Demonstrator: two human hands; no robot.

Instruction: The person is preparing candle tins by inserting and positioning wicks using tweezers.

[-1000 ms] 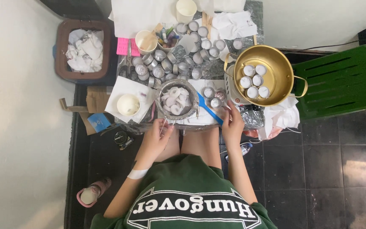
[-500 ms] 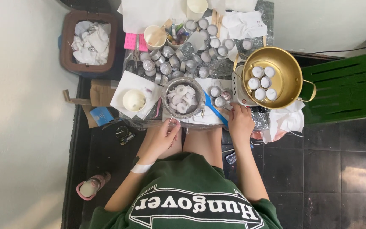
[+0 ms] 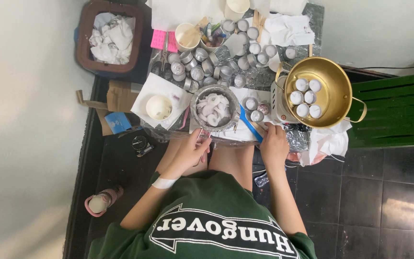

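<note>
On the cluttered surface (image 3: 245,132) before you, a gold pot (image 3: 334,103) of white cups sits right of the metal bowl (image 3: 214,109) of white pieces. Your left hand (image 3: 190,154) is closed around a thin tool at the bowl's near edge. Your right hand (image 3: 274,144) curls at the blue spatula (image 3: 249,123); whether that grip actually holds it, I cannot tell.
</note>
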